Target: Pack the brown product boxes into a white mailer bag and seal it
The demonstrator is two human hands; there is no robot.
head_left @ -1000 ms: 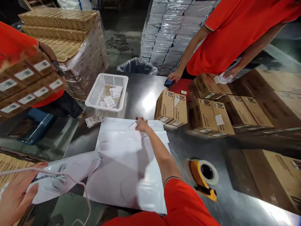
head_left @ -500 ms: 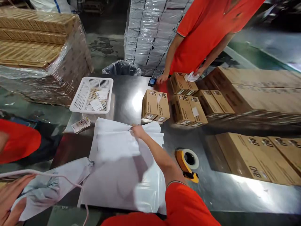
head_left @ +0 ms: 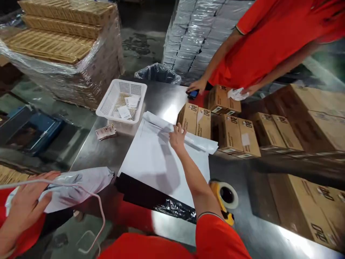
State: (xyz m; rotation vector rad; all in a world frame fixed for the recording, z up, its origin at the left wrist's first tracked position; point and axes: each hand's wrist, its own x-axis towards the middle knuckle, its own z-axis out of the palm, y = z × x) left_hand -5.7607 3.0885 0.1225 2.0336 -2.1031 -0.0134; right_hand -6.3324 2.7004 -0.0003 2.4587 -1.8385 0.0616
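My right hand (head_left: 178, 137) reaches over the flat white plastic sheeting (head_left: 151, 158) on the metal table. Its fingers are curled on the gathered far edge, a loose white roll (head_left: 198, 142) running towards the cartons. A black plastic strip (head_left: 151, 192) shows along the near edge. At the lower left, my left hand (head_left: 29, 203) grips a crumpled white plastic bag (head_left: 81, 183), thumb below and fingers over it. A pale cord (head_left: 99, 205) loops in front of that bag. Right of my forearm lies a yellow tape dispenser (head_left: 217, 192) with a tape roll (head_left: 229, 195).
A white basket (head_left: 99, 108) with paper slips and a stack of labels (head_left: 106, 132) sit at the left. Brown cartons (head_left: 234, 133) line the right. Across the table a co-worker (head_left: 269, 50) in red touches a handheld device (head_left: 193, 94) and holds papers.
My right hand has moved up and right, and the sheeting's far edge is now gathered into a roll. The black strip has come into sight. The view has shifted.
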